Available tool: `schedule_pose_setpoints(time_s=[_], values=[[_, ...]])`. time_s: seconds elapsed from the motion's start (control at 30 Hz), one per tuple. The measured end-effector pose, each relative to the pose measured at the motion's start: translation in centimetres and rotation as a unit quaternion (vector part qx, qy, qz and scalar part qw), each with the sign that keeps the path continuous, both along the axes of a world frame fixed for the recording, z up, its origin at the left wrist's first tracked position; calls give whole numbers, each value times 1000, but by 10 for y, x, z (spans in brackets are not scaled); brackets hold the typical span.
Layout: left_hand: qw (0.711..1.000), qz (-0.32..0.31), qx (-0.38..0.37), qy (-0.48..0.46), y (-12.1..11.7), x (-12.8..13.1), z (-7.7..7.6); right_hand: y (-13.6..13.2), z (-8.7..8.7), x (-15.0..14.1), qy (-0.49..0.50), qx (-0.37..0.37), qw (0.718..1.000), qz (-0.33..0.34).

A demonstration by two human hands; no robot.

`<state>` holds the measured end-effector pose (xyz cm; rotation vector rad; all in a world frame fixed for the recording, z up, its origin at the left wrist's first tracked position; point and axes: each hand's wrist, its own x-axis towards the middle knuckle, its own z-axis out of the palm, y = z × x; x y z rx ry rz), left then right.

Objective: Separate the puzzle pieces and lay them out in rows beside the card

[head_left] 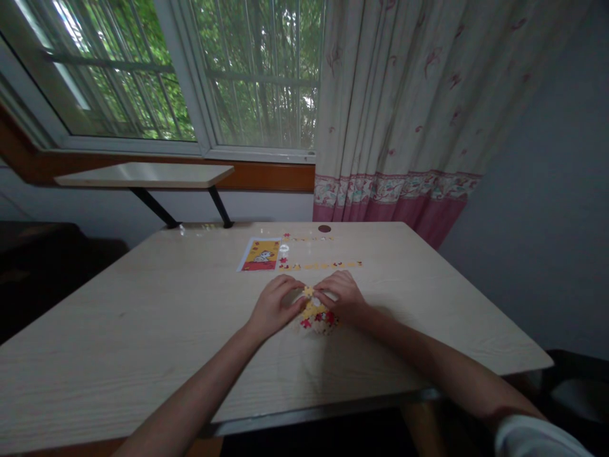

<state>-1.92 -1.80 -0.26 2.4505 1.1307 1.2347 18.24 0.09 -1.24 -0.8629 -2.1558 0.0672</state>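
Note:
Between the fingertips of both hands is a small yellow jigsaw puzzle piece (pixel 309 291). My left hand (pixel 278 304) pinches its left side, and my right hand (pixel 343 296) grips it from the right. Just below lies a pile of loose puzzle pieces (pixel 318 319), yellow, red and pale, partly covered by my right hand. Farther back, a row of puzzle pieces (pixel 323 265) runs across the table, with a shorter, fainter row (pixel 311 238) behind it. Left of the rows is a reference picture (pixel 261 255) with a white animal figure on yellow and red.
The light wooden table (pixel 166 317) fills the lower view. A raised shelf (pixel 152 174) on black supports stands at its back left. A dark round disc (pixel 324 228) sits near the far edge. Behind are a barred window (pixel 257 76) and a patterned curtain (pixel 394 114).

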Motion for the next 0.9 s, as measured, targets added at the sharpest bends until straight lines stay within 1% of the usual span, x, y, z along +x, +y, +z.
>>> schedule_pose_setpoints(time_s=[0.17, 0.27, 0.4, 0.5, 0.7, 0.9], values=[[1000, -7, -5, 7, -1, 1, -1, 0, -1, 0, -9, 20, 1000, 1], [1000, -5, -5, 7, 0, 0, -1, 3, -2, 2, 7, 24, 1000, -2], [1000, 8, -3, 5, 2, -6, -1, 9, 0, 11, 47, 18, 998, -35], [1000, 7, -10, 19, 4, -11, -2, 13, 1, 17, 70, 23, 996, -54], [998, 3, -32, 51, 4, -15, -4, 14, -2, 19, 55, 13, 997, -57], [997, -7, -48, 63, 5, -15, -6, 13, -5, 18, 52, 33, 997, -53]])
